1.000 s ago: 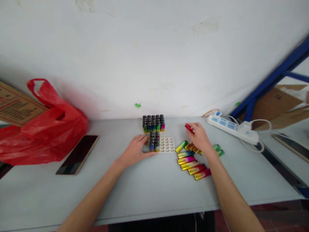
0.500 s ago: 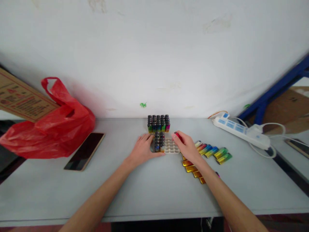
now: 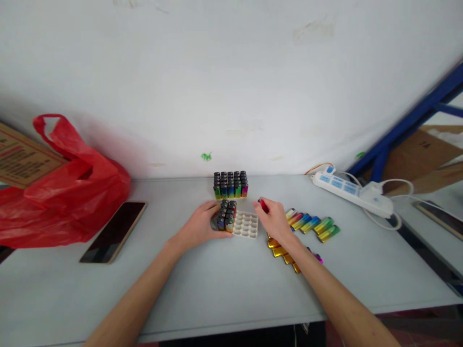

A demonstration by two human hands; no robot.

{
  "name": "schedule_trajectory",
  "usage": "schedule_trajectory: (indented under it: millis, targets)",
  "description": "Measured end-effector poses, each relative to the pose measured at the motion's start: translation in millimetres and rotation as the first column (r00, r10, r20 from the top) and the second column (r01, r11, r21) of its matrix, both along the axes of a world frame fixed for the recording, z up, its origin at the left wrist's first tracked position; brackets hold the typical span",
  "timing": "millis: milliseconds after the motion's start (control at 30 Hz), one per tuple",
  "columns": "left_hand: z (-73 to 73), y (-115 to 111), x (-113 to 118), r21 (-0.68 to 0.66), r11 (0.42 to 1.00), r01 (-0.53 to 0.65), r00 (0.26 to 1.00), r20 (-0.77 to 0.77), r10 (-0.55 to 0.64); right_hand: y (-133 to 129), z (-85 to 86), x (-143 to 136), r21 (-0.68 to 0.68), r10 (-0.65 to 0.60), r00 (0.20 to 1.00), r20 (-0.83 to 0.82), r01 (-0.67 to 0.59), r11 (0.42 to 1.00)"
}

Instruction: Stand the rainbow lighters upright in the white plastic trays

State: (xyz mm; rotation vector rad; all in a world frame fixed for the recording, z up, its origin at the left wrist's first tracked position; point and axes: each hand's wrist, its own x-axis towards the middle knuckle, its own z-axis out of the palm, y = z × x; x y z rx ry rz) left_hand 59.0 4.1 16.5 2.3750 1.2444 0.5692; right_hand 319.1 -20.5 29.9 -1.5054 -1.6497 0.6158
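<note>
One phone (image 3: 114, 232) and one red bag (image 3: 83, 202) sit left of the left hand (image 3: 200, 222) on the worktop (image 3: 224, 289); one power strip (image 3: 352, 193) lies right of the right hand (image 3: 274, 218). Beyond both hands stands a lighter block (image 3: 230, 185), five across its front. Between them, one white tray (image 3: 247, 225) bears two columns of standing lighters (image 3: 226, 215). At least five loose lighters (image 3: 310, 224) lie right of the right hand; its forearm partly hides others. The left hand, curved wide, grips the tray's left end; the right pinches one red lighter (image 3: 263, 205).
</note>
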Motion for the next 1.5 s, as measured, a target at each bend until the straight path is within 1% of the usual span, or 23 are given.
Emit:
schedule_trajectory:
  millis: [133, 267, 433, 567, 700, 800, 900, 967, 1067, 1133, 1233, 1333, 1433, 1500]
  targets:
    - [-0.3, 0, 0, 0.009, 1.000, 0.005, 1.000, 0.000, -0.005, -2, 2.5, 0, 0.028, 0.020, 0.999, 0.025, -0.021, 0.999]
    - [-0.4, 1, -1, 0.021, 1.000, -0.003, 1.000, -0.009, 0.003, -2, 1.0, 0, 0.039, 0.028, 0.998, 0.053, -0.030, 0.999]
    - [-0.7, 0, -1, 0.027, 1.000, -0.008, 1.000, -0.017, 0.008, -5, 1.4, -1, 0.043, 0.050, 0.998, 0.043, -0.052, 0.998]
    - [0.9, -1, 0, 0.021, 1.000, -0.005, 1.000, -0.013, 0.005, -5, 3.7, 1, 0.086, 0.125, 0.991, 0.045, -0.128, 0.988]
    - [1.9, -2, 0, 0.028, 1.000, 0.006, 1.000, -0.003, -0.006, -4, 5.2, 7, 0.171, 0.204, 0.972, 0.113, -0.221, 0.960]
    - [1.3, -2, 0, 0.034, 0.999, 0.022, 1.000, -0.002, -0.021, -5, 5.8, 10, 0.138, 0.224, 0.961, 0.160, -0.247, 0.959]
    - [0.2, -2, 0, 0.032, 0.999, 0.024, 1.000, 0.001, -0.024, -5, 3.9, 11, 0.079, 0.235, 0.965, 0.118, -0.244, 0.966]
    - [-0.3, -2, 0, 0.031, 0.999, 0.021, 1.000, 0.013, -0.021, -4, 0.6, 11, 0.061, 0.262, 0.960, 0.104, -0.269, 0.961]
    - [-1.0, -2, 0, 0.024, 0.999, 0.027, 0.999, 0.019, -0.028, -1, -7.1, 8, 0.033, 0.313, 0.934, 0.172, -0.323, 0.946]
    - [-1.7, -2, -1, 0.021, 1.000, 0.021, 1.000, 0.011, -0.022, 2, -12.7, 4, 0.038, 0.305, 0.918, 0.254, -0.325, 0.945]
    - [-3.8, -2, -2, 0.024, 1.000, -0.006, 1.000, 0.003, 0.006, 6, -19.0, -7, 0.097, 0.254, 0.885, 0.391, -0.314, 0.945]
    - [-6.3, 0, -3, 0.032, 0.999, -0.014, 1.000, -0.003, 0.014, 8, -20.3, -14, 0.111, 0.241, 0.845, 0.477, -0.330, 0.937]
    - [-8.2, 2, -4, 0.033, 0.999, -0.020, 0.999, -0.024, 0.021, 7, -15.5, -7, 0.104, 0.249, 0.836, 0.488, -0.339, 0.935]
    - [-8.9, 3, -5, 0.032, 0.999, -0.025, 0.999, -0.033, 0.026, 6, -10.5, 8, 0.105, 0.228, 0.858, 0.460, -0.308, 0.946]
